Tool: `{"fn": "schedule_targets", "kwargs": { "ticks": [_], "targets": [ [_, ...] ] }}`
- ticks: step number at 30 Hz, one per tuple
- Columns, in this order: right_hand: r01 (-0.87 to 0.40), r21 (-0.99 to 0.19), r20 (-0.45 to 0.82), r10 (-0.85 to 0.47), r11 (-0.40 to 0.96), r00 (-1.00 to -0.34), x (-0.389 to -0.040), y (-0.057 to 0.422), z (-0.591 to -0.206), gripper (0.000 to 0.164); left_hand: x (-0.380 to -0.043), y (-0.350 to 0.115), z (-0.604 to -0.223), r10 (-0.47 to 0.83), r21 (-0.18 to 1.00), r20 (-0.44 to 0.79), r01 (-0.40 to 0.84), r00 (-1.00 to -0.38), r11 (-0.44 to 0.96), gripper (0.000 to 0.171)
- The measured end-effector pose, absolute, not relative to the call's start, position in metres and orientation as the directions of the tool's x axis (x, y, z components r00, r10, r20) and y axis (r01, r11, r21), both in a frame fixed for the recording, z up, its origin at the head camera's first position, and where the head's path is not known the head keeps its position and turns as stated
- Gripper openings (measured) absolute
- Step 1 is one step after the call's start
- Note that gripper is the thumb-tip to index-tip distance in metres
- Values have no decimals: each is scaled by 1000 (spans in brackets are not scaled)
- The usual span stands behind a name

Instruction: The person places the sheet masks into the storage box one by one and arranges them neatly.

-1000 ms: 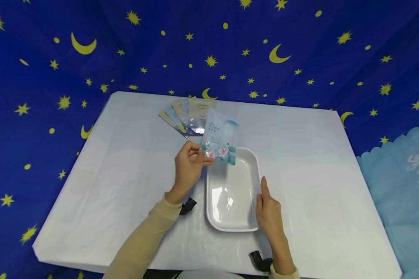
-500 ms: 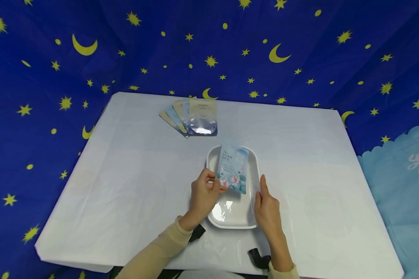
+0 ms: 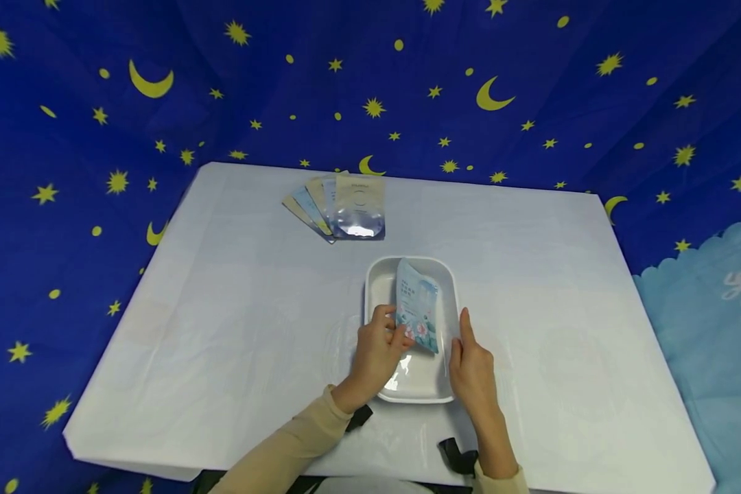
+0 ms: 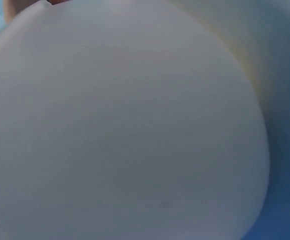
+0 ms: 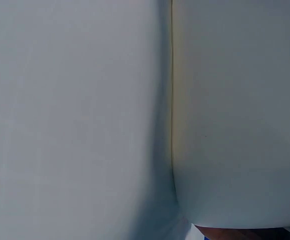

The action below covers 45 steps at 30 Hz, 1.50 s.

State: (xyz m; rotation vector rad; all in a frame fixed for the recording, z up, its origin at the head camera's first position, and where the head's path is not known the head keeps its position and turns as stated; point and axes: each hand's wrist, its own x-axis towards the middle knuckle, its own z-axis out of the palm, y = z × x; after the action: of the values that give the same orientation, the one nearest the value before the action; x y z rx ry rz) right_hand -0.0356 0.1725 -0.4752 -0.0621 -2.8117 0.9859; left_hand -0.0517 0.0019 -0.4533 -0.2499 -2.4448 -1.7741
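A light blue sheet mask packet (image 3: pixel 417 305) with printed pink flowers is pinched by its lower left edge in my left hand (image 3: pixel 377 350). It tilts over the white rectangular tray (image 3: pixel 410 399), slightly bowed, its top end within the tray's outline. My right hand (image 3: pixel 474 374) holds the tray's right rim, thumb on the rim and index finger stretched along the outside. Pale, blurred surfaces fill most of both wrist views, with only a sliver of skin at the edge of each.
Several other packets (image 3: pixel 359 206) lie fanned out at the back of the white table (image 3: pixel 234 288), beige, blue and silver. A dark blue curtain (image 3: pixel 321 89) with stars and moons stands behind. Black straps (image 3: pixel 458 456) show at both wrists; a light blue cloth (image 3: pixel 710 322) hangs at right.
My left hand has carried the flowered packet from beside the fanned packets down and right over the tray, uncovering the front silver packet. My right hand stays at the tray's rim.
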Motion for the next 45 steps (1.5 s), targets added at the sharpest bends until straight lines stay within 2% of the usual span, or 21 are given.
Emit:
{"fn": "schedule_targets", "kwargs": {
  "ticks": [4, 9, 11, 17, 21, 24, 28, 33, 36, 45],
  "targets": [
    [-19, -623, 146, 93, 782, -985, -35, 172, -475, 50, -54, -1, -452, 97, 879, 220, 240, -971, 412, 34],
    [-15, -624, 140, 92, 782, -986, -36, 172, -474, 50, -58, -6, -451, 88, 730, 268, 262, -959, 631, 35],
    [-12, -624, 135, 93, 781, -986, -36, 172, -475, 50, -59, -8, -450, 93, 702, 265, 258, -960, 664, 35],
    [-5, -626, 127, 96, 780, -987, -36, 172, -475, 50, -66, -15, -444, 84, 715, 235, 230, -968, 660, 40],
    [0, -624, 118, 95, 781, -988, -36, 172, -475, 51, -82, -25, -436, 32, 728, 269, 225, -963, 647, 33],
    [-7, -622, 125, 90, 783, -988, -36, 172, -475, 51, -104, -39, -427, -32, 745, 317, 228, -948, 627, 25],
    [-21, -618, 145, 88, 786, -986, -36, 172, -475, 51, -150, -62, -418, -157, 790, 343, 194, -926, 582, 18],
    [-33, -612, 167, 88, 790, -982, -36, 172, -476, 50, -213, -88, -429, -316, 838, 232, 24, -920, 544, 19],
    [-28, -612, 157, 87, 790, -984, -35, 173, -477, 51, -240, -96, -444, -345, 831, 136, -83, -929, 550, 26],
    [-43, -612, 166, 75, 789, -983, -35, 175, -477, 50, -276, -92, -473, -329, 693, -83, -292, -941, 659, 45]
  ]
}}
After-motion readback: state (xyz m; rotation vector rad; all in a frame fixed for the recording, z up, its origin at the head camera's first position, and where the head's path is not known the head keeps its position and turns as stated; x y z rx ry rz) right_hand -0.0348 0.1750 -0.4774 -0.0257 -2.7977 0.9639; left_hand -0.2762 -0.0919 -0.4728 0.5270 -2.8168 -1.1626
